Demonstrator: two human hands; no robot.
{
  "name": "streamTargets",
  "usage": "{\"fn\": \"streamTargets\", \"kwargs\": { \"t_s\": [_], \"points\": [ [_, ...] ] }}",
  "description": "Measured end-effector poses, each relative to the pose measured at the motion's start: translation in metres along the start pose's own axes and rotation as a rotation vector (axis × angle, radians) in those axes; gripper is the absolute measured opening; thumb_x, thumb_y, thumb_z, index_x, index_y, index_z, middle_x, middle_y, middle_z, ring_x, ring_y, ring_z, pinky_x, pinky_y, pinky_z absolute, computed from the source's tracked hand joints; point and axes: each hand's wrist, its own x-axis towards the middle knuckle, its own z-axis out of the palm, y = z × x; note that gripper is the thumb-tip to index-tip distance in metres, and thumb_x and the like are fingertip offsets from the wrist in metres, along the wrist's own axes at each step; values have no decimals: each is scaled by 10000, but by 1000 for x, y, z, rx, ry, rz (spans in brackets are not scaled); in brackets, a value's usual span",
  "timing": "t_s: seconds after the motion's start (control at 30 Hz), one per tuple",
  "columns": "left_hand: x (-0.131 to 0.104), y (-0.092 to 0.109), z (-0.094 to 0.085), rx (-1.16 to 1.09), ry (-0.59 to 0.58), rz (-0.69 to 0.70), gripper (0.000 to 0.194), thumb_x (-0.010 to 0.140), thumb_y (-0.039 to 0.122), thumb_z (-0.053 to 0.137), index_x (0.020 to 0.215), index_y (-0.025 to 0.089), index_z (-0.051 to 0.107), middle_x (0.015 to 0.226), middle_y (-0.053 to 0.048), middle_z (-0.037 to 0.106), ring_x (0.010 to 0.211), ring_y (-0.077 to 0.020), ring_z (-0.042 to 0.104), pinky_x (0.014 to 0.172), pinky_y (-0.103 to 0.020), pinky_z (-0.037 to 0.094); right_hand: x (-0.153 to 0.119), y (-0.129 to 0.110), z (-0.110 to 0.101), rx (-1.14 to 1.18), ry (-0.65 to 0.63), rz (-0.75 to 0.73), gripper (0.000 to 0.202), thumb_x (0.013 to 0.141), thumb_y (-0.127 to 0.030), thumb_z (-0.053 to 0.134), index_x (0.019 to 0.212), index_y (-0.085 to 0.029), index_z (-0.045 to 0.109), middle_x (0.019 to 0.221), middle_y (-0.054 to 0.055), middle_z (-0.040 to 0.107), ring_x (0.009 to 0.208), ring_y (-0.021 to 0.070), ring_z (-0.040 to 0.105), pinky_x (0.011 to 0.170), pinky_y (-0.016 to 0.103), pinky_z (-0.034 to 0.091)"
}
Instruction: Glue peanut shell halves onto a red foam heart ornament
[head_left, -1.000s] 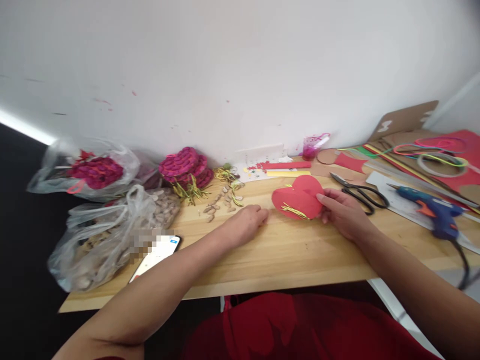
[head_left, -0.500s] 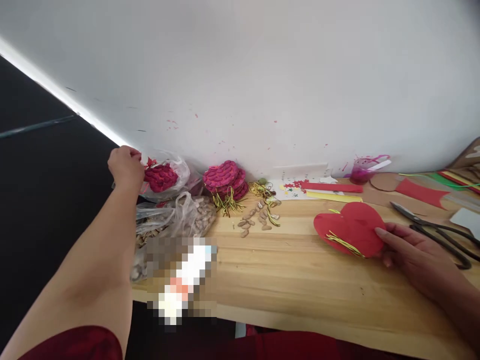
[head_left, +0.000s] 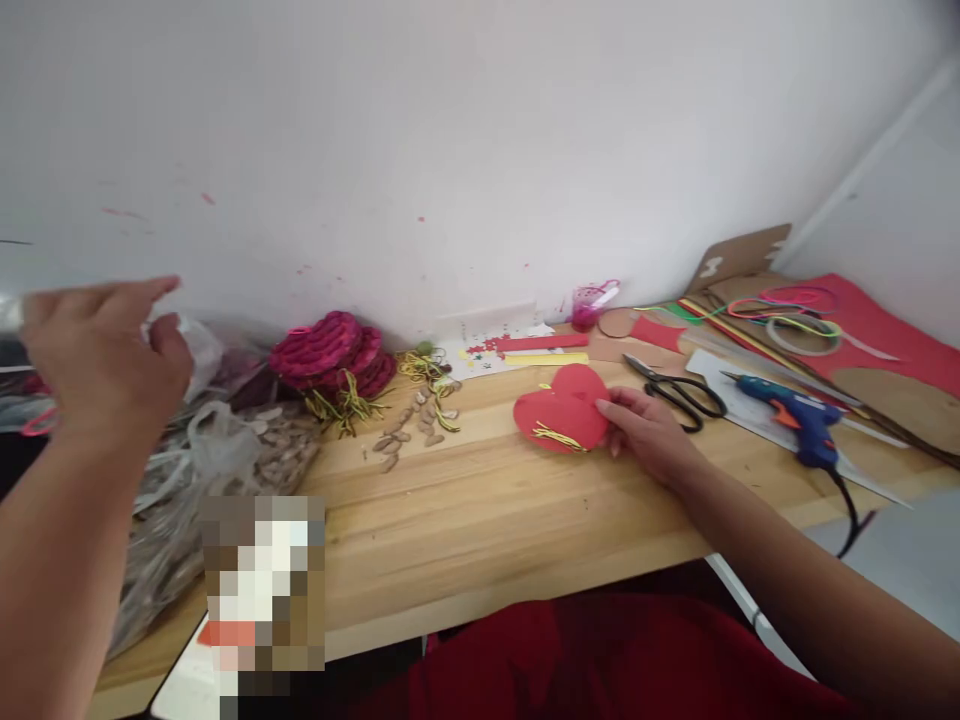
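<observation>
My right hand (head_left: 649, 432) pinches a red paper heart (head_left: 568, 405) by its right side, just above the table. Strands of yellow-green cord (head_left: 556, 436) lie across the lower part of the heart. On the left, my left hand (head_left: 109, 350) is raised over clear plastic bags, fingers and thumb apart, with nothing visible between them. Below it sits a plastic bag of peanuts (head_left: 281, 450). Right of that hand, a stack of magenta braided rounds (head_left: 334, 355) has yellow-green cord ends (head_left: 345, 400) hanging from it. Loose peanuts (head_left: 409, 425) lie nearby.
Scissors (head_left: 675, 390) and a blue glue gun (head_left: 806, 415) lie to the right. Behind the heart are red star cutouts (head_left: 487, 345), a red strip (head_left: 555, 342) and a yellow strip (head_left: 547, 358). A pink-stained cup (head_left: 586, 308) stands against the wall. A blurred-out object (head_left: 259, 590) lies front left.
The view has swung right, bringing the glue gun into sight. My left hand's fingers, bunched together before, are now spread. My right hand keeps its hold on the paper heart.
</observation>
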Motion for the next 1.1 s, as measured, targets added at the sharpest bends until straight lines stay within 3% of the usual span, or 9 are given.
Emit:
{"fn": "streamTargets", "kwargs": {
  "t_s": [0.1,0.2,0.27,0.37,0.5,0.63,0.77,0.97,1.1],
  "points": [
    [-44,62,13,-94,19,278,213,866,439,621,920,279,750,842,-8,736,880,-237,639,910,-391,474,-1,-3,-1,21,-20,27,358,719,-452,792,887,-180,629,610,-11,670,467,96,593,387,168,436],
    [-96,125,21,-348,-45,497,232,842,382,715,670,232,675,717,-14,694,805,-224,641,836,-367,487,-4,-6,-4,33,-48,75,268,776,-354,738,928,-181,602,621,7,697,485,108,625,392,166,454],
    [-127,162,24,-497,-173,602,77,901,271,655,875,233,717,940,-49,724,935,-229,644,875,-377,498,-9,-7,-6,26,-76,113,202,814,-274,691,953,-178,580,637,23,715,505,121,651,407,172,477],
    [-162,208,28,-667,-357,646,324,957,187,571,1270,261,613,1204,-87,663,1100,-230,604,975,-426,488,-18,-9,-6,0,-123,150,147,860,-185,623,992,-171,560,655,42,729,527,135,676,429,182,504],
    [-188,253,40,-698,-531,746,309,918,220,650,1220,198,593,1218,-109,634,1156,-255,552,1020,-449,474,-27,-11,-4,-34,-153,168,156,898,-132,577,1043,-171,533,653,36,727,528,140,684,449,192,525],
    [-196,271,47,-496,-487,848,59,932,170,601,990,162,606,1119,-116,656,1145,-288,541,971,-457,471,-29,-12,-1,-50,-140,182,192,906,-104,566,1076,-172,506,673,24,722,535,142,689,458,207,539],
    [-201,271,31,-336,-444,984,138,978,131,489,903,148,604,920,-96,669,949,-268,590,868,-442,469,-26,-11,2,-64,-104,206,254,903,-74,552,1123,-171,469,656,1,699,511,141,677,438,215,534],
    [-211,273,-11,-916,-933,922,178,938,366,641,997,198,645,832,-1,681,759,-140,613,700,-258,478,-27,-16,3,-116,-130,235,408,898,-85,563,1271,-157,416,637,-10,690,515,158,680,454,233,540],
    [-209,274,-7,-1005,-861,822,135,981,301,575,973,199,664,852,-6,695,800,-140,613,744,-255,487,-27,-21,2,-204,-148,248,422,919,-160,566,1312,-139,413,640,6,695,545,175,694,479,253,546]
  ]
}}
